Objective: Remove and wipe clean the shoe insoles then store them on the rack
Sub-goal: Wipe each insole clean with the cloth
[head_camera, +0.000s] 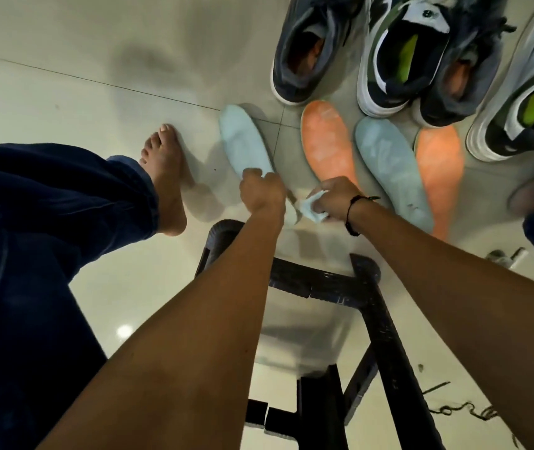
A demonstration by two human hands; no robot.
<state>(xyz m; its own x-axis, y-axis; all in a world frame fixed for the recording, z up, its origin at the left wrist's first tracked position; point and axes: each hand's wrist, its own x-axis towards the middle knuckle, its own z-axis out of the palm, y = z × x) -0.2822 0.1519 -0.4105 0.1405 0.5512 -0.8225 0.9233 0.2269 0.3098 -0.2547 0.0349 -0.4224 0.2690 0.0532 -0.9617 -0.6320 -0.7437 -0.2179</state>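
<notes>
A pale blue insole is lifted at an angle over the tiled floor, and my left hand grips its near half. My right hand pinches a crumpled white wipe against the heel end of that insole. Three more insoles lie flat on the floor to the right: an orange insole, a second pale blue insole and another orange insole partly under it.
Several sneakers stand at the top: a grey sneaker, a white-soled sneaker with a lime insole and another at the right edge. A black stool frame sits below my arms. My bare foot rests at the left.
</notes>
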